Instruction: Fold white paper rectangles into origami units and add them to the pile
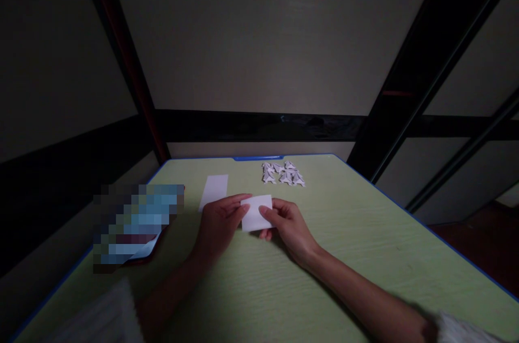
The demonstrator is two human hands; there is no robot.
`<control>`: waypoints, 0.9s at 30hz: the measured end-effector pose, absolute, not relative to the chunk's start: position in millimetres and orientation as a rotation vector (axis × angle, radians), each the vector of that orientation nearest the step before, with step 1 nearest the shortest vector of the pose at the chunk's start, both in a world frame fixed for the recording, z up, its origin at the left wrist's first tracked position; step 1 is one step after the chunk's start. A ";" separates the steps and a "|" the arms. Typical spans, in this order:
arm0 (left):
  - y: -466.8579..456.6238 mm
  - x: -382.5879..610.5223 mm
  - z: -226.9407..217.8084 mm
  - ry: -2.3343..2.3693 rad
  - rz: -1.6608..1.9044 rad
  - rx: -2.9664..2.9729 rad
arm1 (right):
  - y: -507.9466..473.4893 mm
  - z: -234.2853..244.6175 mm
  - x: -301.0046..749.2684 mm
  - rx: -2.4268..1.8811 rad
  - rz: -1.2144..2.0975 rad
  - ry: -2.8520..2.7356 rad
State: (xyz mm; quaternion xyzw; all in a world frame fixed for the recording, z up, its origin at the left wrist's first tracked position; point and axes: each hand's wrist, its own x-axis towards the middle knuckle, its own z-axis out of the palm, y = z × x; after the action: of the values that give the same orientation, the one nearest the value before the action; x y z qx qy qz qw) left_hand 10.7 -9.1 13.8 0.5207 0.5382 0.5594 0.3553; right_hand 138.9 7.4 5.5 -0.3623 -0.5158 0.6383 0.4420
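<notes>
A small white paper sheet is held just above the green table, between both my hands. My left hand pinches its left edge, fingers closed over the paper. My right hand grips the lower right side, thumb on top. A second white paper strip lies flat on the table just beyond my left hand. Further back sits a cluster of several small folded white paper pieces.
A blurred-out flat object lies on the table's left edge. The table has a blue rim. Dark metal frame bars and a reddish post rise behind the table against a pale wall.
</notes>
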 end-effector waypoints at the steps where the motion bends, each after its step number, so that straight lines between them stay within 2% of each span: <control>1: -9.1 11.0 13.3 1.399 1.438 1.357 | 7.7 5.5 139.1 -0.911 1.559 -1.270; 10: -11.8 13.3 10.1 1.396 1.168 1.589 | 14.0 6.7 145.0 -0.989 1.280 -1.252; 17: -12.1 15.7 9.9 1.223 0.956 1.419 | 15.7 5.6 150.4 -0.999 1.416 -1.435; 27: -6.9 10.3 7.9 1.256 1.148 1.348 | 15.4 7.2 143.6 -0.889 1.588 -1.096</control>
State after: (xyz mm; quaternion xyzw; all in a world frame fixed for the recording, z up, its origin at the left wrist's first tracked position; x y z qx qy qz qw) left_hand 10.3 -6.9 7.9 0.5493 0.5119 0.4676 0.4665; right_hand 143.6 15.4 7.2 -0.3654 -0.4506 0.6528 0.4871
